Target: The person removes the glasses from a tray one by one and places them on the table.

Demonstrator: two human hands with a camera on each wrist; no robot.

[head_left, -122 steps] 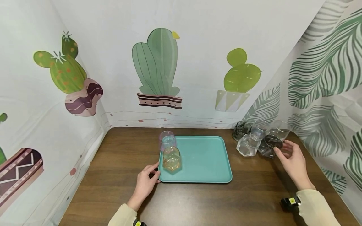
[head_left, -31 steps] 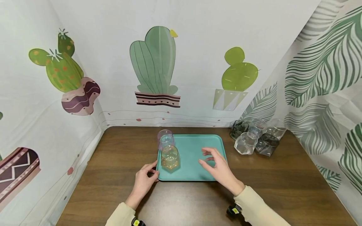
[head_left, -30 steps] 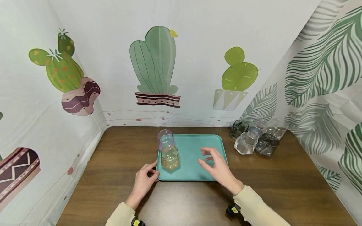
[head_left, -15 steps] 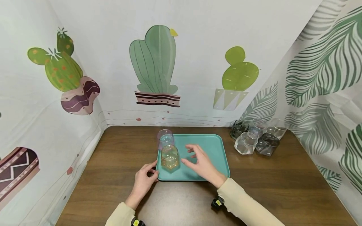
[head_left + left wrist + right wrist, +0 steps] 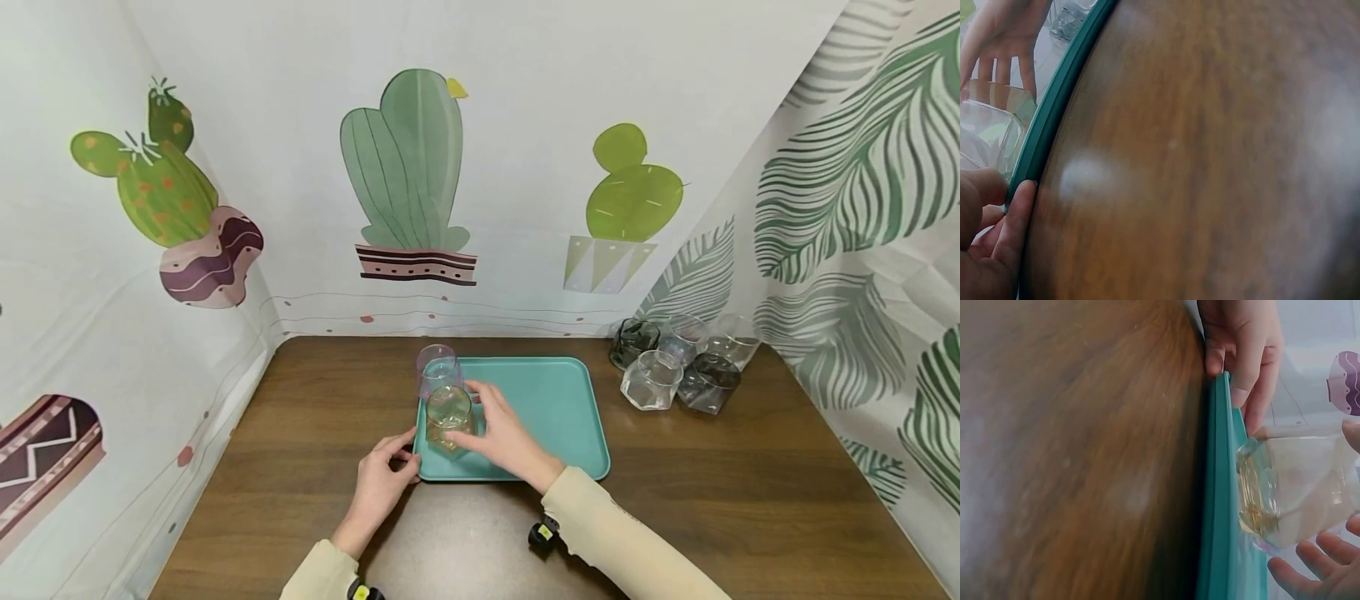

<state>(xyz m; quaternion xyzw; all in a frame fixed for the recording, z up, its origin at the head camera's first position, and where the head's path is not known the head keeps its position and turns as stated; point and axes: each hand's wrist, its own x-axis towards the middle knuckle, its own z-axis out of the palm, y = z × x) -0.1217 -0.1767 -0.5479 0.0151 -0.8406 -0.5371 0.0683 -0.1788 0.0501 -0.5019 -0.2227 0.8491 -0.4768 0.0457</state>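
Observation:
A teal rectangular tray point(image 5: 540, 417) lies on the wooden table. At its front-left corner my left hand point(image 5: 381, 477) pinches the rim, clearly so in the left wrist view. A yellow-tinted drinking glass point(image 5: 448, 407) stands upright on the tray's left part. Around its right side is my right hand point(image 5: 506, 432), thumb in front and fingers behind. In the right wrist view the fingers point(image 5: 1322, 565) extend beside the glass; firm contact cannot be made out. Behind it, at the tray's back-left corner, stands a purple-tinted glass point(image 5: 437, 367), partly hidden.
Several more glasses stand close together at the table's back right: a dark faceted one point(image 5: 636, 343), a clear one point(image 5: 652, 382), a smoky grey one point(image 5: 708, 385) and others behind. A patterned cloth wall point(image 5: 517, 208) rises along the back edge.
My right hand has left the grouped glasses at the right, crossed the tray leftward and come round the yellow-tinted glass. The left hand has stayed on the rim; the glasses look unmoved.

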